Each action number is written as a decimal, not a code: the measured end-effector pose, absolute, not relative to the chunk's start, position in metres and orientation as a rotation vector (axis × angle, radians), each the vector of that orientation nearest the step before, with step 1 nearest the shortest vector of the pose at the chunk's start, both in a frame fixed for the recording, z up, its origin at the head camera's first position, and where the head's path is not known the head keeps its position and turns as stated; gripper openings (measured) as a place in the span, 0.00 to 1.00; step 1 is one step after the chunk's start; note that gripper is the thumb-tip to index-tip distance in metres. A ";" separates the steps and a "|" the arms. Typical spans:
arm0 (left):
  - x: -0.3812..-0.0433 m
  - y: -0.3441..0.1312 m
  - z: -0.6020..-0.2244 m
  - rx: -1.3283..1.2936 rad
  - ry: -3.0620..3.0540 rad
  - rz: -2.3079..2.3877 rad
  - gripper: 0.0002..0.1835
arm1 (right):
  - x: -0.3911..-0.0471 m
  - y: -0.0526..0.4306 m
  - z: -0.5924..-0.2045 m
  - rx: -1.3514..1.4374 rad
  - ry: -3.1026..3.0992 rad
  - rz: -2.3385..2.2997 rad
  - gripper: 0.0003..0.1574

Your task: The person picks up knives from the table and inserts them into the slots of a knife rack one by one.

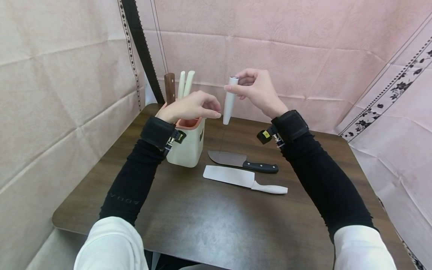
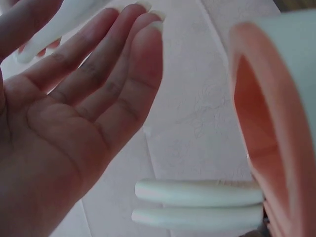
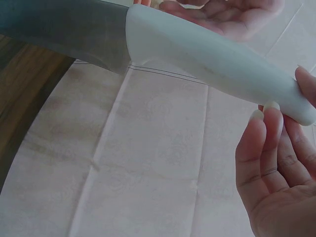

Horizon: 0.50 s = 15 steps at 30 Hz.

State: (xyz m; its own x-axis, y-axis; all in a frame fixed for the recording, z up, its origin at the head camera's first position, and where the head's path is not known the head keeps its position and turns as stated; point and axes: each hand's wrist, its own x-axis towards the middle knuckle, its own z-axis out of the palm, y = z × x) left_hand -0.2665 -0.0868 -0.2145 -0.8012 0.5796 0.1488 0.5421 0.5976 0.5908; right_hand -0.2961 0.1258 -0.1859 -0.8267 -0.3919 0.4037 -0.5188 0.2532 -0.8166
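Head view shows a tall cream block with an orange rim (image 1: 183,153) by the far left corner of a brown wood-look tabletop (image 1: 202,217). One brown wooden handle (image 1: 170,84) and two pale smooth handles (image 1: 189,83) stick up from it. Next comes the left hand (image 1: 194,106), loosely spread and holding nothing. Just beside it, in the air, is a steel knife with a white handle (image 1: 228,105); the right hand (image 1: 258,90) pinches its handle end. Below, mid-tabletop, lie a steel knife with a black riveted handle (image 1: 241,161) and, closer to the near edge, a white-handled cleaver (image 1: 245,179).

The job looks part done: three handles in the block, one knife held, two lying out. I can't tell if knives are going in or coming out.

Faint letters on the black left sleeve (image 1: 126,191) are upside down, too hard to read.
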 end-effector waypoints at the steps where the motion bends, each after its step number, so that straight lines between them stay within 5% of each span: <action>1: -0.267 -0.085 -0.215 0.970 2.757 1.003 0.16 | -0.296 0.125 -0.186 0.877 -2.388 1.630 0.20; 15: -0.271 -0.070 -0.223 0.951 2.808 1.149 0.16 | -0.280 0.119 -0.176 0.916 -2.345 1.663 0.17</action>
State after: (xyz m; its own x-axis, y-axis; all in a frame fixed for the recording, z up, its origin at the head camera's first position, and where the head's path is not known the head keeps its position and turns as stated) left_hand -0.2710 -0.0702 -0.2228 -0.8204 0.5144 0.2498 0.5419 0.5599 0.6268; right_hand -0.2796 0.1190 -0.1761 -0.8088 -0.4016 0.4296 -0.5384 0.2116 -0.8157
